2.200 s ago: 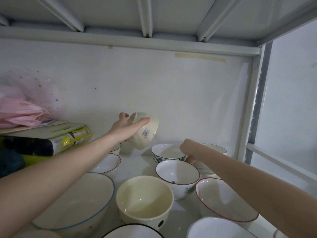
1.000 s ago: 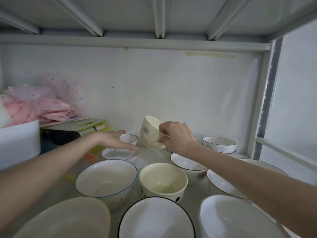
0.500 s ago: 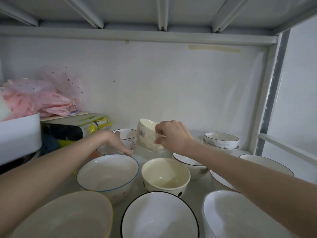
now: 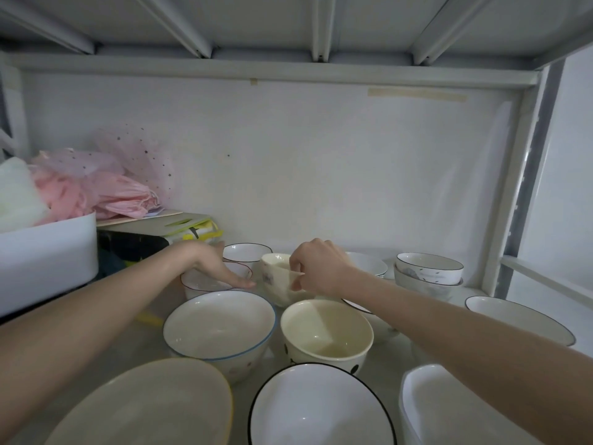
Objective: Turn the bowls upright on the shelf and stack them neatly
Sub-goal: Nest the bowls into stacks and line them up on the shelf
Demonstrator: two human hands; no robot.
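A: Item 1, held bowl?
B: Small cream ceramic bowl w/ faint printed mark on its side (image 4: 276, 281), upright, mid-shelf. Right hand (image 4: 319, 267) pinches its rim, fingers (image 4: 296, 259) curled over the edge, thumb on the outer wall. Can't tell if the base sits on the white metal shelf (image 4: 398, 345) or hangs just above it.

A: Left hand?
B: Left hand (image 4: 214, 266) flat, fingers straight and released, resting on the rim of a shallow red-rimmed white bowl (image 4: 205, 282), just left of the cream one.

A: Other bowls?
B: All upright. Black-rimmed small white bowl (image 4: 246, 253) behind the red-rimmed one. Blue-rimmed white bowl (image 4: 219, 329) front-left; larger cream bowl w/ black dots (image 4: 326, 335) beside it, front-centre. Yellow-rimmed wide bowl (image 4: 144, 409) and black-rimmed wide white bowl (image 4: 321, 409) nearest the camera. Far right: two speckled white bowls, nested (image 4: 428, 273); wide black-rimmed bowl (image 4: 519, 319) near the upright post.

A: Non-bowl stock?
B: Left end: white plastic bin (image 4: 48, 252), pink bag and tulle (image 4: 106, 184) on top of a green-and-black box (image 4: 154, 232).
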